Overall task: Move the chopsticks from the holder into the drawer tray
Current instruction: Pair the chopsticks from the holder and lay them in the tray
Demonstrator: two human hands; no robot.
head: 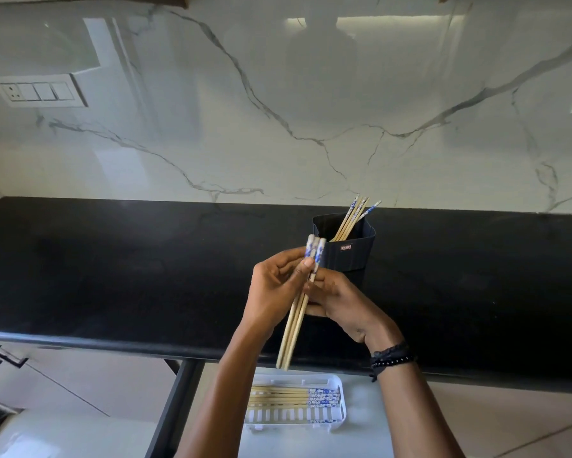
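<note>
A bundle of bamboo chopsticks (293,328) with blue-and-white tops is held upright-tilted in front of the holder. My left hand (273,292) grips the bundle near its patterned tops, and my right hand (337,304) touches it from the right, fingers curled around it. The dark ribbed holder (354,252) stands on the black counter just behind my hands, with several chopsticks (352,218) still leaning in it. Below the counter, a white slotted tray (327,421) lies in the open drawer and holds several chopsticks (288,396) laid sideways.
The black stone counter (129,276) runs across the view with a marble backsplash behind it. A switch plate (38,91) sits on the wall at the left. The open drawer (360,438) has a dark left rail (172,411); cabinet fronts lie at lower left.
</note>
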